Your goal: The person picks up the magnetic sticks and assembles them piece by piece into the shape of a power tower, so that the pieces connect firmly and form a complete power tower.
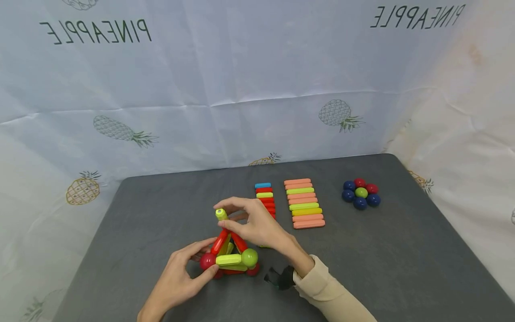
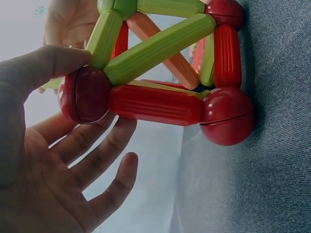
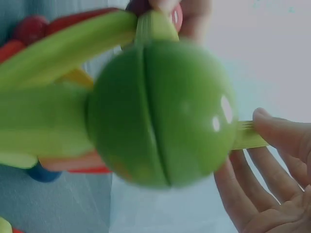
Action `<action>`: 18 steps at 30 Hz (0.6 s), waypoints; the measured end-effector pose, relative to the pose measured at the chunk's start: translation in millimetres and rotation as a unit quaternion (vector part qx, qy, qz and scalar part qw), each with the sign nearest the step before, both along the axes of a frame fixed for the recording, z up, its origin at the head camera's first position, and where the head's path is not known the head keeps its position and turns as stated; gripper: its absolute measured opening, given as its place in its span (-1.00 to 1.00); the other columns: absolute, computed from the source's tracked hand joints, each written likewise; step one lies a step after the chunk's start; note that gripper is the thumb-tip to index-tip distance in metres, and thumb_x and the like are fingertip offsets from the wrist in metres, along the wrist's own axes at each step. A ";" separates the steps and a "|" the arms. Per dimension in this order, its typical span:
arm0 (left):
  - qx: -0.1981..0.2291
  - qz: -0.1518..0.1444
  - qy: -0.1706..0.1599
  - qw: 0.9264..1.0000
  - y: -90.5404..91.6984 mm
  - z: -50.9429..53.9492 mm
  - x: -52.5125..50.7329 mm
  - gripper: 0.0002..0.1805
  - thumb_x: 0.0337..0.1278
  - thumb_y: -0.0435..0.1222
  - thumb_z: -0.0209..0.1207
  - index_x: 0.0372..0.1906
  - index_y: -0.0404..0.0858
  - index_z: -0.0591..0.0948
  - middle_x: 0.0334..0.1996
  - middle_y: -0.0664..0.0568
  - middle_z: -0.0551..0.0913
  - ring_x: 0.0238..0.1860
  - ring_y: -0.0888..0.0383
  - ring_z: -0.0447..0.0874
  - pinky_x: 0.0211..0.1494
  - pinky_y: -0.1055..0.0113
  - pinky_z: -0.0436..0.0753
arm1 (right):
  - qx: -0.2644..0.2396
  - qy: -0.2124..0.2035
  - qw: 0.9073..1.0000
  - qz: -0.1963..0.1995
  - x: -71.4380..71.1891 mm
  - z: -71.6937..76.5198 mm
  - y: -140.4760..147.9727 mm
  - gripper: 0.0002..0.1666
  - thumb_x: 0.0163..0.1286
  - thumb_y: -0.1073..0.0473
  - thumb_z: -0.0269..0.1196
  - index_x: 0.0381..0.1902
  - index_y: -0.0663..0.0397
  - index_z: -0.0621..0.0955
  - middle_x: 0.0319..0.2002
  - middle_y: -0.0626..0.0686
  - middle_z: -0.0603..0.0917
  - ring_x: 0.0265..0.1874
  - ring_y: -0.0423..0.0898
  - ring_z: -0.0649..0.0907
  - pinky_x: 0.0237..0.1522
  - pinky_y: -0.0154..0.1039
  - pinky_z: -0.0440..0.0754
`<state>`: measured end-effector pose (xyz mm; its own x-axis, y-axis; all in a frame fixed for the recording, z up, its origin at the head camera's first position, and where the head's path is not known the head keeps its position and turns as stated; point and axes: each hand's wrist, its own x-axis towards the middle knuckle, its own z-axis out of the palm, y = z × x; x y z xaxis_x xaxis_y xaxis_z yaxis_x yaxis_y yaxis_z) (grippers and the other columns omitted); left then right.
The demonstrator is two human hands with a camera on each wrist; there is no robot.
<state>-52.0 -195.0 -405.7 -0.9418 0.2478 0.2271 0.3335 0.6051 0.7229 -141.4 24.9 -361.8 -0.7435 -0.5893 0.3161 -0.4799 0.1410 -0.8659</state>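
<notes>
A frame of magnetic sticks and balls stands on the table in front of me, with red sticks [image 1: 219, 242], yellow-green sticks [image 1: 229, 260], a green ball [image 1: 249, 257] and red balls at its corners. My left hand [image 1: 181, 270] grips its left corner, thumb and fingers about a red ball [image 2: 85, 95]. Over the top of the frame, my right hand [image 1: 257, 223] pinches an upright yellow-green stick [image 1: 221, 214] between thumb and fingers. The right wrist view has the green ball [image 3: 165, 114] very near, hiding much of the frame; part of the pinched stick [image 3: 247, 135] shows beyond it.
Behind the right hand lies a column of short sticks [image 1: 264, 190], partly hidden by it. A column of longer orange and yellow sticks [image 1: 302, 200] lies to its right. Blue, red and green balls [image 1: 360, 203] cluster farther right. A pineapple-print cloth [image 1: 241, 134] hangs behind the table [image 1: 382, 255].
</notes>
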 end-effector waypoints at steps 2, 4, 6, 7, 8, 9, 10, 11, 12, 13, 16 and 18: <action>0.000 0.000 0.001 1.000 -0.4 -0.3 0.0 -0.49 0.04 -0.28 0.49 0.17 -0.11 0.68 -0.20 0.28 0.74 -0.22 0.45 0.63 -0.22 0.38 0.70 | 0.006 0.004 1.000 0.001 2.5 -1.3 -0.9 -0.60 0.37 0.27 0.37 0.16 0.14 0.65 0.06 0.13 0.76 -0.01 0.00 0.76 0.03 -0.36 0.72; -0.001 0.000 0.001 1.000 -0.7 -0.9 -0.3 -0.48 0.04 -0.29 0.49 0.17 -0.12 0.68 -0.20 0.29 0.74 -0.22 0.45 0.63 -0.22 0.38 0.70 | 0.012 0.004 1.000 -0.007 3.2 -4.3 -1.2 -0.61 0.38 0.28 0.37 0.15 0.14 0.65 0.06 0.13 0.76 -0.02 0.00 0.77 0.04 -0.35 0.72; -0.002 0.002 -0.002 1.000 -0.6 -1.1 -0.8 -0.48 0.03 -0.30 0.49 0.17 -0.13 0.68 -0.21 0.30 0.74 -0.22 0.46 0.64 -0.21 0.37 0.71 | 0.015 0.001 1.000 -0.019 3.0 -7.6 -0.9 -0.62 0.38 0.29 0.36 0.14 0.14 0.65 0.07 0.14 0.75 -0.03 0.01 0.77 0.05 -0.33 0.72; -0.003 0.004 -0.006 1.000 -0.5 -1.2 -1.0 -0.47 0.02 -0.30 0.50 0.18 -0.13 0.68 -0.21 0.30 0.74 -0.22 0.46 0.64 -0.20 0.37 0.71 | 0.014 -0.003 1.000 -0.027 2.6 -9.6 -0.8 -0.63 0.37 0.30 0.36 0.13 0.14 0.65 0.07 0.14 0.75 -0.03 0.02 0.77 0.06 -0.32 0.72; -0.004 0.004 -0.007 1.000 -0.5 -1.4 -1.3 -0.46 0.02 -0.30 0.50 0.18 -0.14 0.68 -0.21 0.29 0.74 -0.22 0.46 0.64 -0.20 0.37 0.71 | 0.012 -0.006 0.999 -0.032 2.4 -11.1 -0.6 -0.63 0.37 0.31 0.36 0.13 0.14 0.66 0.07 0.14 0.75 -0.03 0.03 0.76 0.07 -0.31 0.72; -0.004 0.004 -0.008 1.000 -0.3 -1.4 -1.4 -0.46 0.01 -0.30 0.50 0.18 -0.15 0.68 -0.21 0.29 0.74 -0.22 0.46 0.64 -0.20 0.37 0.71 | 0.010 -0.008 0.999 -0.036 2.3 -12.2 -0.6 -0.64 0.37 0.31 0.36 0.12 0.14 0.66 0.07 0.15 0.75 -0.03 0.03 0.76 0.07 -0.30 0.72; -0.004 0.005 -0.011 1.000 -0.2 -1.4 -1.5 -0.46 0.01 -0.30 0.50 0.18 -0.15 0.68 -0.20 0.28 0.75 -0.22 0.46 0.64 -0.20 0.37 0.72 | 0.008 -0.010 0.999 -0.039 2.2 -13.3 -0.7 -0.64 0.37 0.32 0.36 0.12 0.14 0.66 0.07 0.16 0.74 -0.03 0.04 0.76 0.07 -0.28 0.73; -0.005 0.006 -0.012 1.000 -0.1 -1.4 -1.5 -0.46 0.01 -0.30 0.50 0.18 -0.15 0.68 -0.20 0.27 0.75 -0.22 0.46 0.64 -0.20 0.36 0.72 | 0.006 -0.011 0.999 -0.041 2.3 -14.0 -0.8 -0.64 0.37 0.32 0.37 0.11 0.14 0.66 0.07 0.16 0.75 -0.04 0.04 0.76 0.07 -0.27 0.73; -0.005 0.007 -0.012 1.000 -0.2 -1.5 -1.6 -0.46 0.01 -0.30 0.50 0.18 -0.15 0.68 -0.20 0.28 0.75 -0.22 0.46 0.64 -0.20 0.36 0.72 | 0.005 -0.012 0.999 -0.041 2.2 -14.7 -1.0 -0.64 0.37 0.32 0.36 0.11 0.14 0.66 0.07 0.16 0.75 -0.03 0.04 0.76 0.08 -0.25 0.73; -0.005 0.007 -0.011 1.000 -0.3 -1.7 -1.5 -0.46 0.01 -0.30 0.50 0.18 -0.15 0.68 -0.20 0.27 0.75 -0.23 0.46 0.64 -0.20 0.36 0.72 | 0.006 -0.011 0.999 -0.042 2.2 -15.1 -1.2 -0.64 0.37 0.31 0.36 0.12 0.13 0.66 0.07 0.15 0.75 -0.03 0.04 0.76 0.08 -0.23 0.73; -0.005 0.004 -0.001 1.000 -1.0 -2.6 -0.4 -0.46 0.00 -0.28 0.51 0.18 -0.15 0.68 -0.20 0.29 0.75 -0.23 0.47 0.64 -0.21 0.37 0.71 | 0.010 -0.011 0.999 -0.039 2.5 -17.0 -0.3 -0.61 0.40 0.26 0.35 0.17 0.11 0.64 0.10 0.13 0.74 -0.01 0.05 0.75 0.11 -0.11 0.74; -0.005 -0.002 0.009 1.000 -2.0 -3.4 0.7 -0.46 0.02 -0.25 0.51 0.18 -0.14 0.68 -0.19 0.30 0.75 -0.22 0.47 0.64 -0.21 0.38 0.70 | 0.015 -0.008 0.999 -0.041 3.7 -18.1 3.3 -0.58 0.42 0.22 0.34 0.22 0.10 0.62 0.13 0.12 0.73 0.02 0.06 0.74 0.13 -0.06 0.73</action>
<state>-51.4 -197.1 -409.1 -0.9362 0.2550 0.2418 0.3499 0.6113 0.7099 -137.7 28.2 -379.9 -0.7946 -0.5348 0.2873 -0.4522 0.2058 -0.8678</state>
